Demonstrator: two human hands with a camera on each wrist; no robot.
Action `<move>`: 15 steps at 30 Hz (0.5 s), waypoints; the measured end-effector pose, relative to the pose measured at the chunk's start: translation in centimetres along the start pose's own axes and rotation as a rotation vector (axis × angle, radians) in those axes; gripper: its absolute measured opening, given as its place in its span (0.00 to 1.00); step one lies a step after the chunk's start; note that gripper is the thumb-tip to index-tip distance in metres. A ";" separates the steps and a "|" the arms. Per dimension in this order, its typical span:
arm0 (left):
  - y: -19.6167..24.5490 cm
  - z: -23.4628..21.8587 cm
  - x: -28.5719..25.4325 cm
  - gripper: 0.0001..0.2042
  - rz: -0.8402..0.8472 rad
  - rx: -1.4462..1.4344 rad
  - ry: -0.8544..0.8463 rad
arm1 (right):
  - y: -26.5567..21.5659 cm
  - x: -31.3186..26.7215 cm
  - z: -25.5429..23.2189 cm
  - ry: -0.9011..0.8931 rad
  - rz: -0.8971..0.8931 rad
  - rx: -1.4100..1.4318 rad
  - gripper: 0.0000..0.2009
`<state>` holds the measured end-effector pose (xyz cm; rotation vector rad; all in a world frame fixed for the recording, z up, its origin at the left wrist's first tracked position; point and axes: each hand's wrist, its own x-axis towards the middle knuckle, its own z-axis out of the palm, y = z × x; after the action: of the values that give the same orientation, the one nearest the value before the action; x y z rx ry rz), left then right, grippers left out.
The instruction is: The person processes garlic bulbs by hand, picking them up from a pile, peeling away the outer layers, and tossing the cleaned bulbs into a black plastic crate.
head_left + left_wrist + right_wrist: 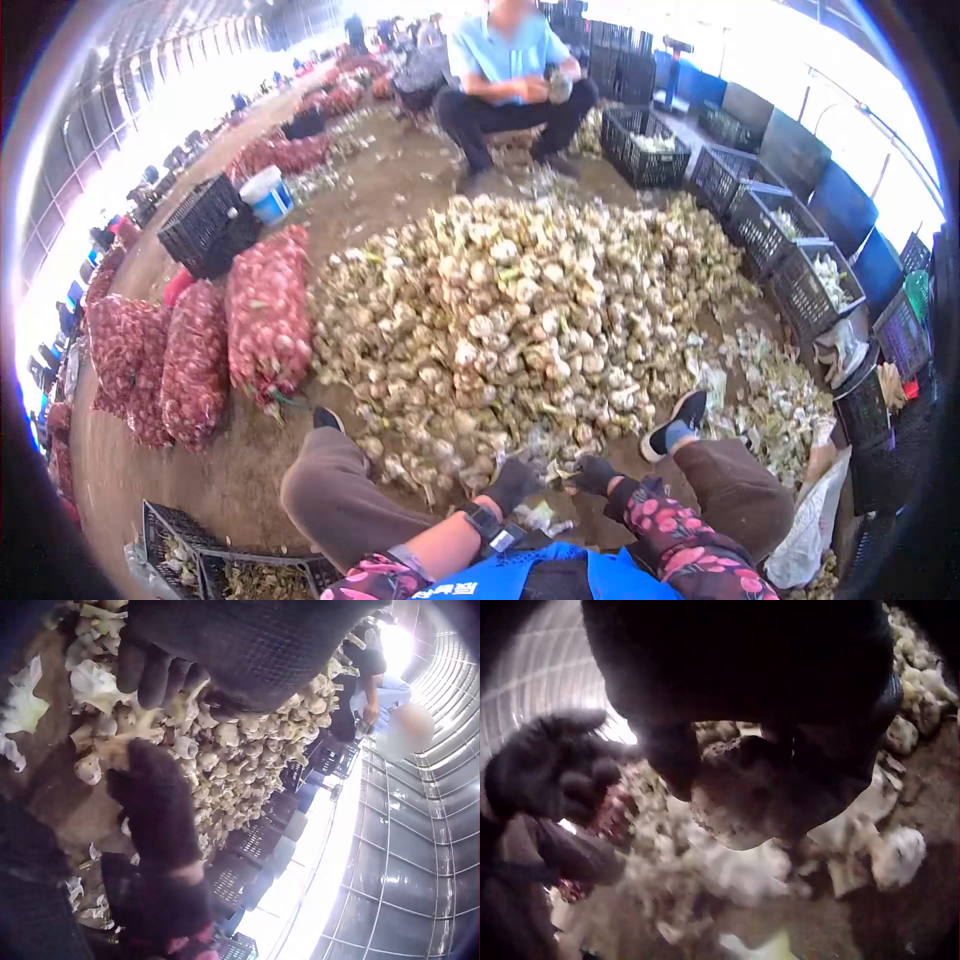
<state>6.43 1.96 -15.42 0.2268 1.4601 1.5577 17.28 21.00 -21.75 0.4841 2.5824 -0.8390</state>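
A big heap of garlic bulbs (520, 310) lies on the dirt floor between my knees. Both of my hands wear dark gloves and hover at its near edge. My right hand (594, 473) grips one dirt-caked garlic bulb (731, 806) between thumb and fingers (795, 712). Just left of it, my left hand (513, 482) is empty, its fingers (551, 769) loosely curled. In the left wrist view the left hand (247, 645) hangs over the bulbs, with the right hand (154, 806) below it.
Red mesh sacks (265, 315) lie to the left. Black crates (800, 280) line the right side, and another crate (200, 560) sits by my left leg. Garlic skins and stalks (780, 390) are scattered on the right. Another person (510, 70) sits beyond the heap.
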 end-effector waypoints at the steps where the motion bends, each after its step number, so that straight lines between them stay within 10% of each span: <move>1: 0.5 -0.1 -0.2 0.08 -0.052 0.065 0.016 | -2.8 -2.1 -3.8 -0.103 -0.007 0.091 0.32; 3: 1.2 0.3 -0.8 0.07 -0.189 0.026 0.061 | -5.0 -3.6 -6.2 0.004 -0.008 0.171 0.33; 6: -0.7 -0.5 0.4 0.08 -0.232 -0.716 -0.364 | -9.1 -7.4 -8.3 0.151 -0.022 0.339 0.36; 9: 5.3 3.1 -4.3 0.09 0.153 0.129 -0.123 | -8.5 -8.3 -6.4 0.422 -0.151 0.342 0.30; 12: 3.3 1.1 -3.1 0.09 0.307 0.191 -0.123 | -10.5 -9.6 -7.3 0.656 -0.391 0.579 0.30; 15: 1.9 -0.2 -2.6 0.09 0.418 0.384 -0.142 | -13.6 -12.2 -8.4 0.530 -0.304 0.607 0.33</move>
<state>6.70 0.34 -12.67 0.8993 1.6598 1.5265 19.90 13.34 -3.35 0.5381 2.8776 -1.8401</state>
